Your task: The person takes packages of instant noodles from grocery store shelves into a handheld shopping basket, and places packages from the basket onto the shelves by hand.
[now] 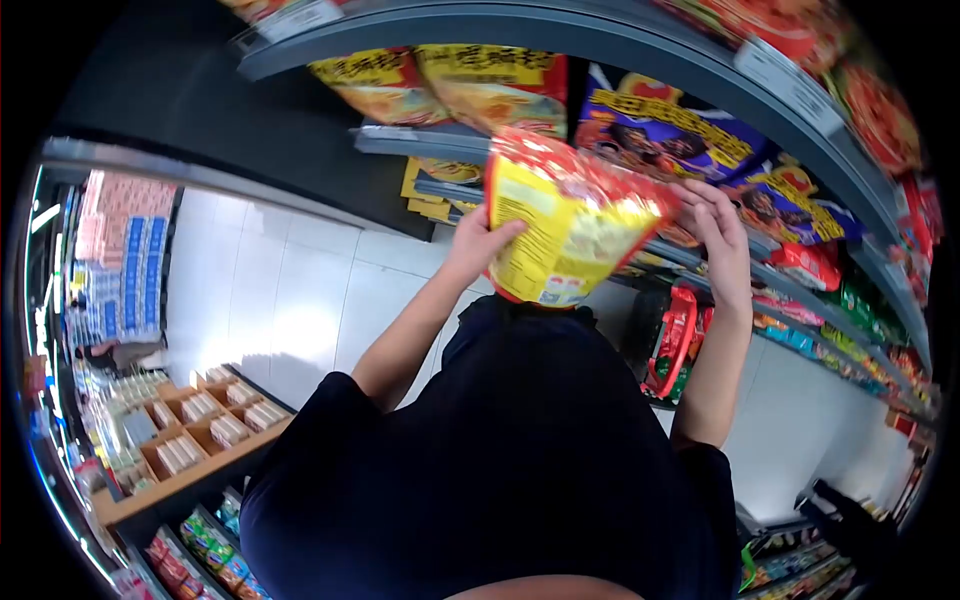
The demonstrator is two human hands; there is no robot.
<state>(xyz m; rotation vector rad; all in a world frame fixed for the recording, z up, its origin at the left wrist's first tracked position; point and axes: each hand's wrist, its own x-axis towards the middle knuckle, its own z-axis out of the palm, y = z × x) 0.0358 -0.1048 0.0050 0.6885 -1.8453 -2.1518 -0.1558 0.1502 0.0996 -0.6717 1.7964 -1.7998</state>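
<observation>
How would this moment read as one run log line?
left hand: holding red-and-yellow bag | right hand: at bag's right corner, grip unclear | ahead: shelf, purple bags | below: red-handled basket

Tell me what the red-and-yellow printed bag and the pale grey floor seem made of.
The red-and-yellow printed bag: probably glossy plastic or foil film, judging by bright glints and creases along its red top. The pale grey floor: likely polished tile, given straight seams and light reflections.

Left hand (pixel 485 240) grips red-and-yellow packet (pixel 560 225) by its side edge. Right hand (pixel 718 235) at packet's opposite upper corner; contact probable, fingers blurred. Yellow-and-red bags (pixel 490 85) at left end of shelf (pixel 420 142), purple bags (pixel 665 125) further right along it. Red-handled basket (pixel 640 335) on floor.
</observation>
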